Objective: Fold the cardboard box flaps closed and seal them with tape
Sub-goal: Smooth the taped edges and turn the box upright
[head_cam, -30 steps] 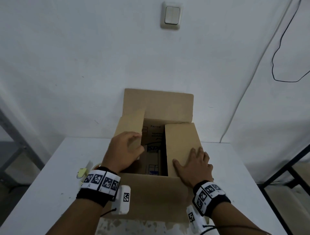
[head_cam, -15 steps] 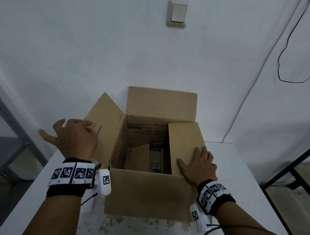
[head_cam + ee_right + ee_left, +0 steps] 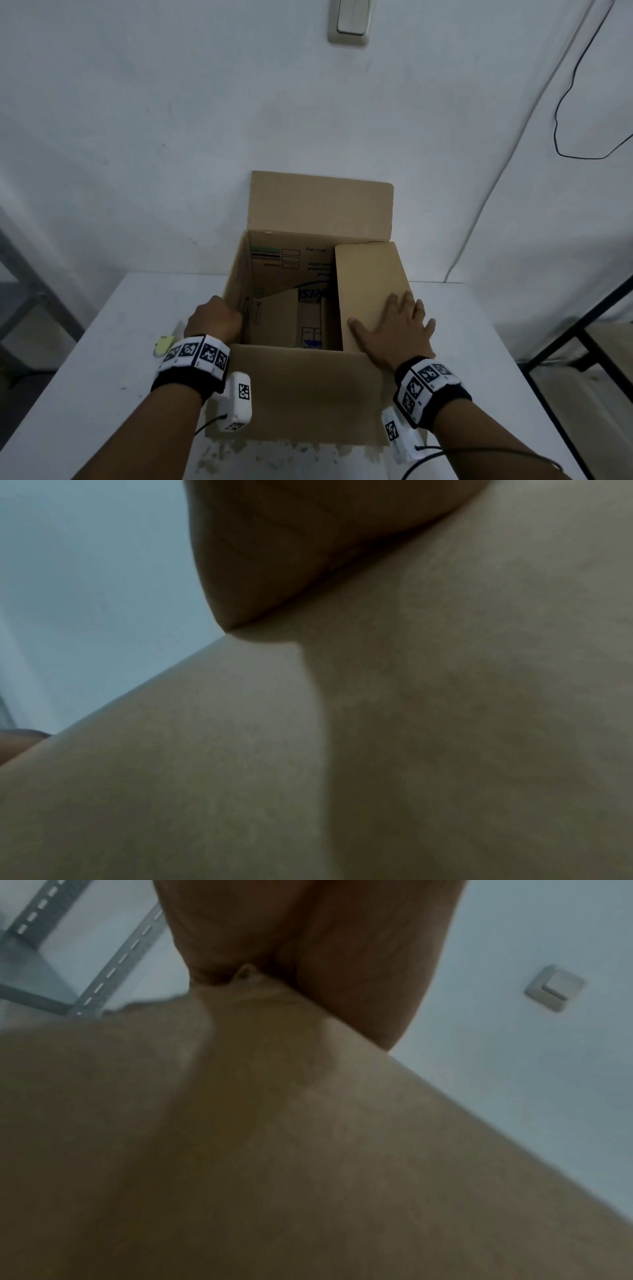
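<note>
Head view: brown corrugated cardboard box (image 3: 294, 394) sits on white desk (image 3: 102, 359), near the desk's far edge against white wall (image 3: 171, 120). Box open on top. Far flap (image 3: 320, 209) stands upright against the wall. Right flap (image 3: 371, 284) folded down over the opening, covering its right part. Near flap hangs down outside toward the person. Left flap not clearly visible, seems down along the outer left side; cannot tell exactly. Printed panels show inside the box.

Right hand (image 3: 394, 332) lies flat on the right flap, palm down, fingers (image 3: 409, 305) straight and spread, pressing it. Right wrist view: blurred cardboard (image 3: 377, 750) fills the frame, heel of hand (image 3: 291, 547) touching it.

Left hand (image 3: 214, 322) at the top of the box's left wall, near corner, fingers curled over the rim, tips hidden inside. Left wrist view: blurred, hand (image 3: 308, 947) against the cardboard edge (image 3: 240, 1123); looks like a hold on the wall rim.

Both wrists carry black bands with white coded markers (image 3: 193, 354).

Small pale yellow object (image 3: 163, 343) on desk just left of the left wrist, partly hidden; cannot tell what it is. Beige wall switch (image 3: 350, 20) above the box. Thin black cable (image 3: 565, 102) loops on the wall at right. Dark metal frame (image 3: 582, 325) beside the desk at right.
</note>
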